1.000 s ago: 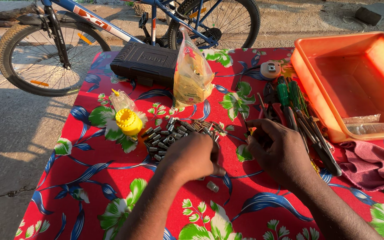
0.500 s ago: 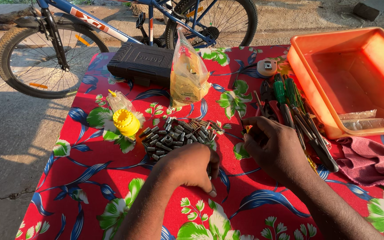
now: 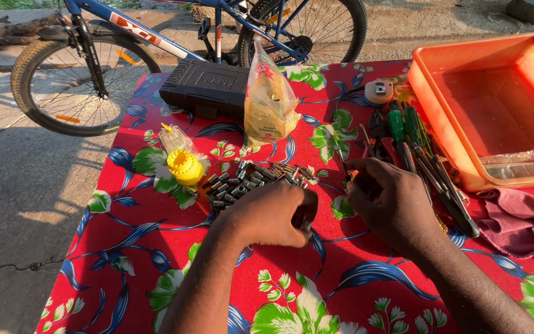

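— What are the two hands doing?

— The left hand (image 3: pixel 273 213) is curled knuckles-up at the near edge of a pile of small metal bits (image 3: pixel 251 179) on the surface (image 3: pixel 156 247), which is covered by a red floral cloth. Its fingers are clenched, but whether they hold a bit I cannot tell. The right hand (image 3: pixel 390 201) sits just beside it, fingers bent down toward the cloth; what it pinches is hidden.

— And around them?

— Just right of the right hand lies a row of screwdrivers and pliers (image 3: pixel 421 161), some with green handles. Beyond those stands an orange plastic tray (image 3: pixel 440 117), with a dark red rag (image 3: pixel 526 222) near its front corner. Left of the pile is a small bottle with a yellow cap (image 3: pixel 183 164). Farther back stand a clear bag of small parts (image 3: pixel 270 99) and a black tool case (image 3: pixel 208 86), and behind the surface a blue bicycle (image 3: pixel 131 37).
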